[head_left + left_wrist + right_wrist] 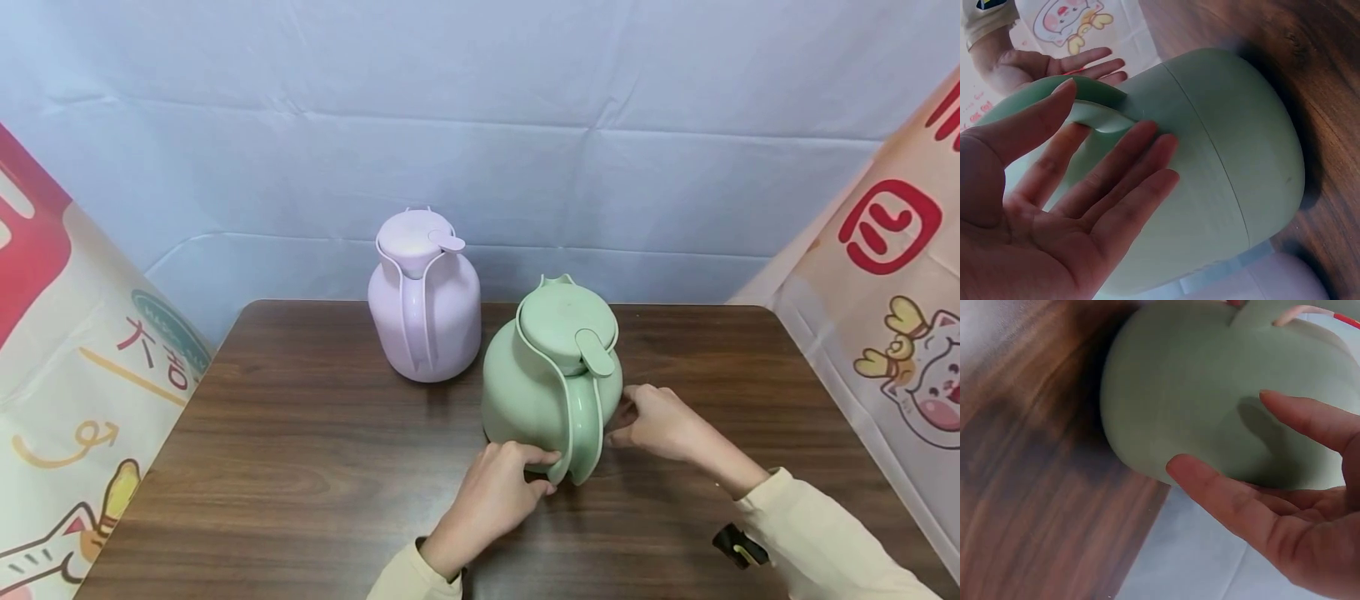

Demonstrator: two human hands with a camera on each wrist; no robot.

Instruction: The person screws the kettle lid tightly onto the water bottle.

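Note:
A pale green thermos jug [525,404] stands on the wooden table, its handle [587,425] toward me and a thumb lever [595,353] on its lid [566,321]. Beside the lower end of that handle is my left hand [498,492]. In the left wrist view, its thumb and index finger lie at the handle's edge, while the other fingers extend along the jug's body, loosely straight. My right hand [660,421] is at the jug's right side. The right wrist view has its thumb and fingers spread beside the body; contact is hard to tell.
A lilac thermos jug [427,325] of like shape stands behind and left of the green one. White cloth [450,150] hangs behind the table [300,467], with printed sheets [915,333] at both sides. A small black item [738,546] shows by the right sleeve.

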